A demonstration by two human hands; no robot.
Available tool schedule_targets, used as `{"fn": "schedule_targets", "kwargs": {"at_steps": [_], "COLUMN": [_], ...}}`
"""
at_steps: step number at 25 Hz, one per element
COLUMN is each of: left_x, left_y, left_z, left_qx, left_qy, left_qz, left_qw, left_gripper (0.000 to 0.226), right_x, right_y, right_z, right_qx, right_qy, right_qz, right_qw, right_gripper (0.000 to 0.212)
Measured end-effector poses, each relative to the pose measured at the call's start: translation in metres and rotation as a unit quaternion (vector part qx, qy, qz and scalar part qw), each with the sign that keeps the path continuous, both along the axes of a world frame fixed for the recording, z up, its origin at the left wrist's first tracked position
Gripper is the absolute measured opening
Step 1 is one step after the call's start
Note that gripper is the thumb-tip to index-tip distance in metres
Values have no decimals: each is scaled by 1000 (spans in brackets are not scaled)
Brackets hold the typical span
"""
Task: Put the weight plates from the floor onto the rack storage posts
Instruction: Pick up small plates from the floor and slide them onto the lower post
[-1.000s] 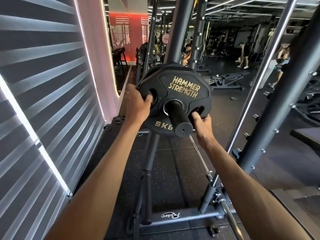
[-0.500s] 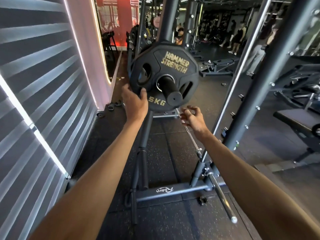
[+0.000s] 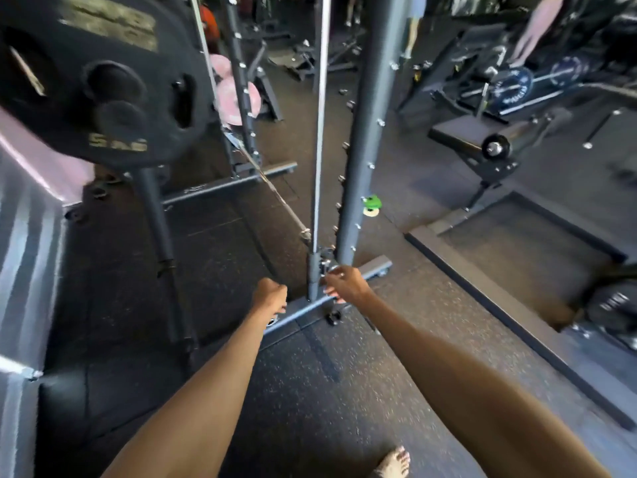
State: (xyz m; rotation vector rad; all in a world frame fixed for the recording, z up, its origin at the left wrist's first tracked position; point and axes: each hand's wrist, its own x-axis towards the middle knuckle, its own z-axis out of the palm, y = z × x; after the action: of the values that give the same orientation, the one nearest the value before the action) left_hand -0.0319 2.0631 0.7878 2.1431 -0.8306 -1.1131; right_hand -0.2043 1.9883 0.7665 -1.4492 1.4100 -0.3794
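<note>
A black 5 kg weight plate (image 3: 69, 108) with gold lettering hangs on the rack's storage post (image 3: 120, 117) at the upper left; nobody holds it. Both my hands are low, well below and right of it. My left hand (image 3: 270, 296) is curled into a fist with nothing in it. My right hand (image 3: 344, 282) hangs with loose, parted fingers in front of the rack's base foot (image 3: 374, 267), holding nothing. Another black plate (image 3: 617, 307) lies at the far right edge, partly cut off. The view is blurred.
The rack's grey upright (image 3: 368, 132) and a thin guide rod (image 3: 319, 132) rise ahead. A barbell (image 3: 275, 198) lies low across the rack. A bench (image 3: 482, 136) stands to the right, a raised platform edge (image 3: 499, 305) runs diagonally. My bare foot (image 3: 393, 464) is at the bottom.
Both hands let go of the plate, now left on the post, and dropped low. The view swung down and to the right.
</note>
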Motion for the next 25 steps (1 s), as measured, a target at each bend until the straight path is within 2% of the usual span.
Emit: {"fn": "schedule_targets", "kwargs": {"at_steps": [3,7,9,12,17,21,25], "left_x": [-75,-183,-228,-276,-333,-360,-374], "left_y": [-40,-99,-120,-136,-177,-236,-318], "left_z": [-37,-76,-89,-102,-129,-152,-173], "left_qx": [49,119,138,156,203,214,225], "left_qy": [4,20,14,-2,-19,-18,-2], "left_qz": [-86,-198,-233,-282,-339,-360,-357], "left_qw": [995,973,963,947,918,908,907], "left_gripper": [16,15,17,21,10,9,13], "right_x": [-81,-177,-220,-269,-336,-368,-386], "right_y": [-19,-20,-31,-41,-74,-130,-216], "right_z": [-70,-64,-71,-85,-113,-135,-150], "right_qx": [52,109,119,123,148,170,178], "right_qy": [36,36,53,66,94,118,158], "right_qz": [-43,-90,-103,-118,-130,-108,-75], "right_qw": [997,989,986,983,976,972,968], "right_gripper": [12,12,22,21,13,29,35]}}
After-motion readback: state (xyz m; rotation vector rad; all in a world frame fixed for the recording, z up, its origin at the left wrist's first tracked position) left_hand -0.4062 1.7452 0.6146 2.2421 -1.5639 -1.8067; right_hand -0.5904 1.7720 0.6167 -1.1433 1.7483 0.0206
